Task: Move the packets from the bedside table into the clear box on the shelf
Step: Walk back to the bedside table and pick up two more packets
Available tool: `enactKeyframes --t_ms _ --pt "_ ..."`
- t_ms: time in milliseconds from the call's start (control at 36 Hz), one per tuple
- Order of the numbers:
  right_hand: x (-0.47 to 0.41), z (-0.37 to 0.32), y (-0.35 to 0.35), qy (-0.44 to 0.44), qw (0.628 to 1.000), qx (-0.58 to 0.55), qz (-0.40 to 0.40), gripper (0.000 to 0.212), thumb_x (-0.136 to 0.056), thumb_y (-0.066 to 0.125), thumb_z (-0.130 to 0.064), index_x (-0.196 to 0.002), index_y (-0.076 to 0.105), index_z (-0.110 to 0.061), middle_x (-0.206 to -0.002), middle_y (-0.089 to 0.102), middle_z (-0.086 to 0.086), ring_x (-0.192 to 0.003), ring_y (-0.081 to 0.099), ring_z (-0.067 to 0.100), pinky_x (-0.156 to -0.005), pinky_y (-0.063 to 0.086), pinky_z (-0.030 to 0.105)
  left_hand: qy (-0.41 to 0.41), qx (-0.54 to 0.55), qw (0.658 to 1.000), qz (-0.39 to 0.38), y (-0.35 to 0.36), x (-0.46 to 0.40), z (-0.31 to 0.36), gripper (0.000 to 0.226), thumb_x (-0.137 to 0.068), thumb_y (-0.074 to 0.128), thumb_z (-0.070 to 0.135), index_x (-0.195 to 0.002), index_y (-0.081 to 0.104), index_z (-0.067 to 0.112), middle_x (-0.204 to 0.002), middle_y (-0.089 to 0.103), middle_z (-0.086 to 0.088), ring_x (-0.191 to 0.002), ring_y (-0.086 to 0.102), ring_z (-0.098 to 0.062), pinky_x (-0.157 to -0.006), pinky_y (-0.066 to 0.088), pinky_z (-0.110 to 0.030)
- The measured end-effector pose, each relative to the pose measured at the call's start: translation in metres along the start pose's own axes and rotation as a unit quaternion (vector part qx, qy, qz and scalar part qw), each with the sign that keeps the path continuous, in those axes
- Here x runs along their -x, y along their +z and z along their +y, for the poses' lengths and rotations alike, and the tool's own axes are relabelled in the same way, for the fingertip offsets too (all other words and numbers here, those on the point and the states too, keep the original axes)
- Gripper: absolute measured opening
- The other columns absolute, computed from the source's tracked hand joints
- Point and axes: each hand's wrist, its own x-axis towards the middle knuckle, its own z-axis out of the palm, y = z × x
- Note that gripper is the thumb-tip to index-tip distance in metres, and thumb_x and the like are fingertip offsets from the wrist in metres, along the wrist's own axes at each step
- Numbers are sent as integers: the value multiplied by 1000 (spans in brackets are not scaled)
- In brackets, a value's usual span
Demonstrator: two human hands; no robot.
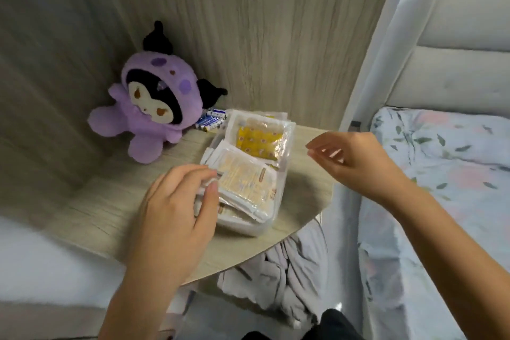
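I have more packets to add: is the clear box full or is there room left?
Full. Packets rise above the clear box rim; the left hand presses the stack.

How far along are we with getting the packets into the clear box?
Done: the clear box on the wooden shelf already holds a full stack of packets, with a yellow packet at the far end. In hand: the left hand presses the near packets down; the right hand hovers beside the box, holding nothing. Left: the bedside table is out of view, so any remaining packets cannot be counted.
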Motion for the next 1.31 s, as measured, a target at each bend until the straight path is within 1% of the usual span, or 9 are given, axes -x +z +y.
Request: enactKeyframes --t_ms 139,278,417,528,639,750,944,1111,1306 --pt "67 3 -16 92 982 156 52 19 -92 58 -25 -102 73 -21 -97 73 1 -89 66 23 -71 50 30 174 -33 982 -59 6 -22 23 31 -88 44 28 -100 68 13 -102 65 -2 -93 57 -26 -82 50 -43" --pt "172 12 -46 242 935 256 38 25 -94 51 -37 -112 67 -28 -107 70 -3 -102 59 23 -73 49 33 320 43 938 -125 32 -13 91 25 -86 51 21 -98 71 13 -105 64 -3 -95 60 -25 -79 50 -37" --pt "310 13 -85 432 857 280 -8 40 -92 52 -44 -130 52 -31 -116 66 -7 -112 55 20 -77 49 33 489 3 851 -190 70 39 183 39 -90 37 40 -96 71 21 -90 69 1 -78 64 -25 -62 48 -34" --pt "426 -7 -108 561 785 261 17 51 -90 55 -46 -137 42 -32 -117 64 -3 -114 55 22 -77 48 33 583 -8 776 -240 93 95 258 41 -98 36 48 -122 60 27 -108 67 -1 -98 61 -25 -76 46 -37" --pt "543 -43 -115 655 715 236 68 55 -90 56 -45 -140 38 -31 -118 63 0 -112 56 25 -82 51 36 668 -34 690 -276 112 172 326 41 -99 31 48 -130 52 30 -114 65 -1 -100 60 -24 -75 50 -36" --pt "662 -94 -107 737 639 200 92 54 -90 55 -45 -140 37 -32 -122 61 -1 -113 56 23 -81 50 35 723 -11 613 -318 117 281 378 33 -100 39 36 -129 53 29 -119 64 1 -105 60 -24 -78 51 -36" --pt "837 -189 -76 827 532 140 114 50 -89 55 -41 -137 42 -35 -130 57 -1 -118 54 24 -93 47 38 784 47 504 -359 87 497 438 34 -99 40 37 -131 50 30 -118 64 5 -106 59 -20 -73 44 -30" --pt "936 -244 -60 853 489 117 138 45 -91 52 -41 -135 42 -37 -124 59 -10 -112 55 13 -83 44 29 788 78 458 -403 54 629 469 35 -99 40 38 -131 51 30 -120 63 4 -107 59 -20 -81 48 -34" --pt "1003 -255 -54 854 488 80 161 48 -90 56 -39 -136 41 -38 -126 57 -10 -109 56 10 -75 38 22 805 46 420 -418 42 702 501 32 -99 41 36 -128 54 30 -118 65 3 -105 59 -18 -81 50 -32"
